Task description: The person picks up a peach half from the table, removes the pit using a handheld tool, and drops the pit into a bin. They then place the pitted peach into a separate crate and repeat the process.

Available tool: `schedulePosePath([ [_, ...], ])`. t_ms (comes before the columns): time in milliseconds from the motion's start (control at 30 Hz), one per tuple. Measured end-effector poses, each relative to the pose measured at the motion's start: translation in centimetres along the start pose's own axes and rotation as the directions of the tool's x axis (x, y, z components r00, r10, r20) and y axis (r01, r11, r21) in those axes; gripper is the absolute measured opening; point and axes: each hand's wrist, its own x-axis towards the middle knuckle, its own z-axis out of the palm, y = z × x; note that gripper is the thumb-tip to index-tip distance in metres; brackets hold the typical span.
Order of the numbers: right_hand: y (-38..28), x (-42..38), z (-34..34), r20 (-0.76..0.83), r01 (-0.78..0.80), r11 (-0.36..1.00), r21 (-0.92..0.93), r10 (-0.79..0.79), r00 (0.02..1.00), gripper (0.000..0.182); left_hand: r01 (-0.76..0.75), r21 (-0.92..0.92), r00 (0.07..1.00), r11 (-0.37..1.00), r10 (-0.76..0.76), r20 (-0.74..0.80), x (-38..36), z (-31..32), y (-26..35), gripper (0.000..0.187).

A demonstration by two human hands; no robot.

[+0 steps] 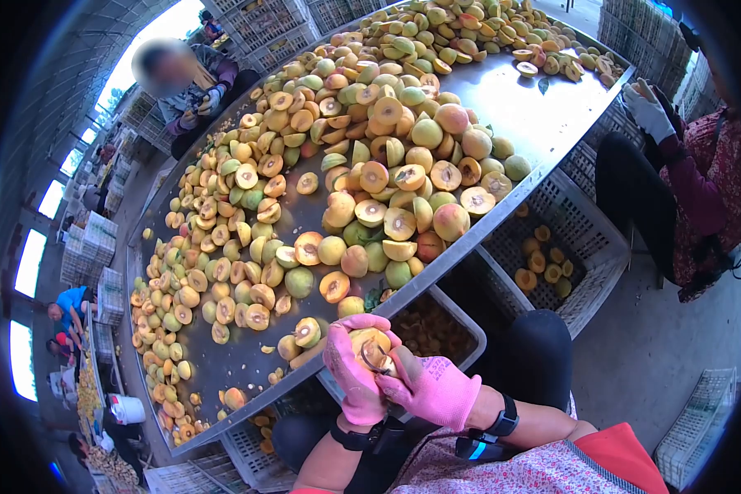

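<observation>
Both of my hands wear pink gloves and meet in front of me, just off the table's near edge. My left hand [352, 380] cups a halved yellow peach [370, 339], its cut face up. My right hand [435, 389] grips a small pitting tool; its thin curved metal loop [375, 359] lies against the cut flesh, and the handle is hidden in the fingers. Close beyond my hands, peach halves [307, 332] lie on the metal table [222, 350], several with the stone showing.
A large heap of whole and halved peaches [370, 177] covers much of the table. Below its edge stand a crate with peach halves [589, 284] and a bin of brown scraps [476, 331]. Co-workers sit at right [700, 181] and across [193, 86]. Stacked crates [259, 29] stand behind.
</observation>
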Motion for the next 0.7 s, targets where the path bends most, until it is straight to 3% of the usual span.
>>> schedulePosePath([
  [33,-0.1,-0.1,-0.1,-0.001,0.012,1.0,-0.013,-0.012,1.0,0.037,0.101,-0.079,0.995,0.992,-0.102,-0.01,-0.1,0.1,0.2,0.047],
  [67,-0.1,-0.2,-0.2,-0.001,0.022,0.999,-0.026,-0.022,1.0,0.037,0.104,-0.08,0.994,0.991,-0.105,-0.01,-0.2,0.0,0.1,0.047],
  [267,-0.4,-0.1,-1.1,0.191,-0.072,0.982,0.176,0.037,0.981,0.04,-0.152,0.038,0.988,0.988,0.152,0.025,-0.8,-0.4,-0.3,0.046],
  [367,-0.5,-0.2,-0.7,0.131,-0.024,0.998,0.065,0.015,0.991,0.04,-0.123,0.133,0.992,0.984,0.124,-0.006,-0.9,-0.3,0.2,0.059],
  [433,-0.4,-0.3,-0.5,0.092,0.007,1.0,0.03,-0.009,0.996,0.04,0.101,-0.085,0.994,0.991,-0.098,0.04,-0.7,-1.1,0.4,0.041],
  [467,-0.4,-0.4,-0.5,0.055,0.036,0.999,-0.007,-0.035,0.998,0.04,0.104,-0.087,0.994,0.991,-0.101,0.037,-0.6,-1.3,0.7,0.041],
  [533,0.5,-0.1,-0.3,0.07,0.012,0.999,-0.031,-0.01,0.997,0.04,-0.027,0.187,0.969,0.982,-0.021,0.247,0.2,-1.6,1.6,0.036],
  [567,0.8,0.0,-0.2,0.083,-0.009,0.998,-0.059,0.014,0.996,0.04,-0.026,0.185,0.969,0.982,-0.021,0.246,0.6,-2.1,1.9,0.036],
  [633,0.6,-0.1,-0.2,0.076,0.005,0.999,-0.051,-0.001,0.997,0.038,-0.354,0.418,0.857,0.837,0.11,0.504,1.4,-3.1,2.3,0.033],
  [667,-0.1,-0.1,-0.4,0.093,-0.015,1.0,-0.023,0.017,0.995,0.037,-0.461,0.485,0.836,0.743,0.18,0.518,1.4,-3.2,2.4,0.034],
  [700,-0.5,-0.2,-0.5,0.115,-0.035,0.999,0.006,0.035,0.993,0.036,-0.457,0.491,0.841,0.742,0.181,0.509,1.2,-3.3,2.1,0.034],
])
